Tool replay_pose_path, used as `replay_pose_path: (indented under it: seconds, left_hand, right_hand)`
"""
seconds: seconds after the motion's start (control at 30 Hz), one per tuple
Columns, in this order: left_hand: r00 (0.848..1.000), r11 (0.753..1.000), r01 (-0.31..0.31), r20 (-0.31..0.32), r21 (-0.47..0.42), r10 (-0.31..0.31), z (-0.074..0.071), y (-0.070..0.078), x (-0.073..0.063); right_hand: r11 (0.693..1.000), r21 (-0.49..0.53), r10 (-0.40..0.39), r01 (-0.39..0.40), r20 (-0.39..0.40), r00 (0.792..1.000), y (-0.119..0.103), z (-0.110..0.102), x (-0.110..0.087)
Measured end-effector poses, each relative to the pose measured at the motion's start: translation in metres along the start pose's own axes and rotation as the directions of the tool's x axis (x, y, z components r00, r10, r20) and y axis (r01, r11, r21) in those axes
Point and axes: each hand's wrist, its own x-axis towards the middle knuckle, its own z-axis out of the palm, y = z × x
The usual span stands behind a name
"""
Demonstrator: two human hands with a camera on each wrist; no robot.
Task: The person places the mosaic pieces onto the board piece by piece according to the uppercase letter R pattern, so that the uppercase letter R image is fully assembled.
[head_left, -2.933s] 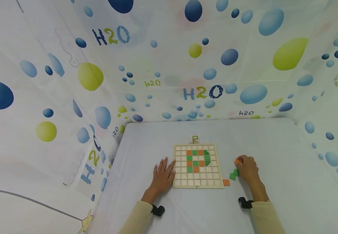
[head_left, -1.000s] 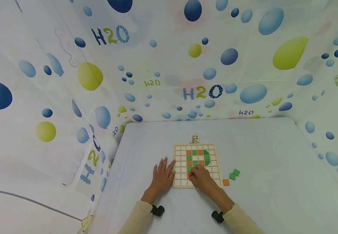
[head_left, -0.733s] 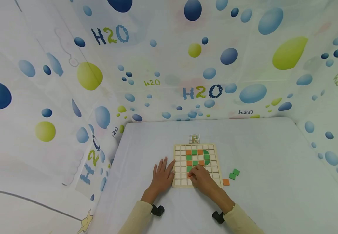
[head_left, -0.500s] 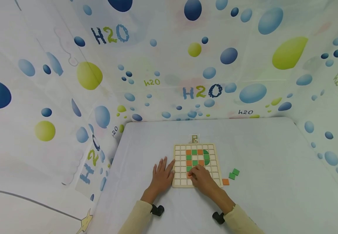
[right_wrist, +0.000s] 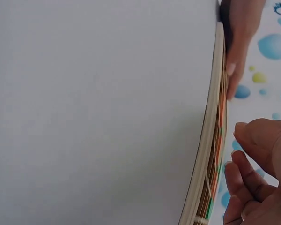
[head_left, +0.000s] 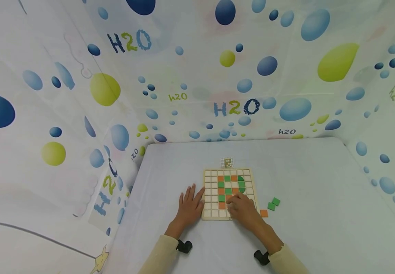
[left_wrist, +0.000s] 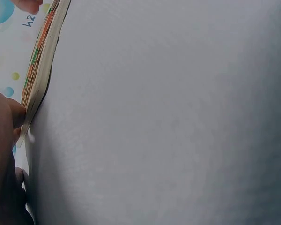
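A wooden grid board (head_left: 208,210) lies flat on the table, with orange and green tiles set in its cells. My left hand (head_left: 188,207) rests with spread fingers against the board's left edge. Over the lower middle of the board hovers my right hand (head_left: 245,211), hiding some cells. Just left of its fingertips an orange tile (head_left: 221,206) sits in a cell. In the right wrist view, thumb and fingers of the right hand (right_wrist: 267,173) stand apart with nothing between them, beside the board's edge (right_wrist: 206,154).
Two green tiles (head_left: 274,204) and an orange tile (head_left: 264,213) lie right of the board. A small printed pattern card (head_left: 227,163) lies behind it. White cloth (head_left: 306,182) covers the table; a patterned curtain (head_left: 197,68) stands behind.
My right hand brought an orange tile from the right side to the board's lower cells, released it there and shifted slightly right. The left hand has stayed in place.
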Motion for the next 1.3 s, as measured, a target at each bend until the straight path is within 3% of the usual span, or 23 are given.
replay_pose_path:
  seconds: [0.23, 0.43, 0.57, 0.73, 1.0, 1.3]
  left_hand:
    - [0.999, 1.0, 0.02, 0.035, 0.023, -0.021, -0.002, 0.0, 0.002]
    - [0.999, 0.999, 0.034, 0.038, 0.042, -0.035, -0.001, 0.001, 0.003]
    - [0.999, 0.999, 0.028, 0.026, 0.023, -0.029, -0.002, 0.002, 0.001]
    - [1.0, 1.0, 0.012, 0.009, 0.004, -0.012, -0.001, 0.002, 0.001]
    - [0.999, 1.0, 0.024, 0.027, 0.011, -0.024, -0.002, 0.002, 0.002]
    - [1.0, 1.0, 0.01, 0.003, 0.001, -0.01, -0.002, 0.001, 0.002]
  right_hand:
    - [0.98, 0.005, 0.2, -0.2, -0.048, 0.979, 0.031, -0.029, -0.008]
    - [0.939, -0.012, 0.34, -0.343, -0.098, 0.935, 0.062, -0.062, -0.019]
    - [0.905, -0.024, 0.423, -0.426, -0.084, 0.902, 0.083, -0.077, -0.025]
    - [0.875, -0.04, 0.48, -0.482, -0.047, 0.876, 0.102, -0.087, -0.029]
    - [0.889, 0.008, 0.457, -0.459, -0.087, 0.885, 0.114, -0.089, -0.025]
    - [0.899, 0.019, 0.437, -0.437, -0.011, 0.899, 0.117, -0.087, -0.018]
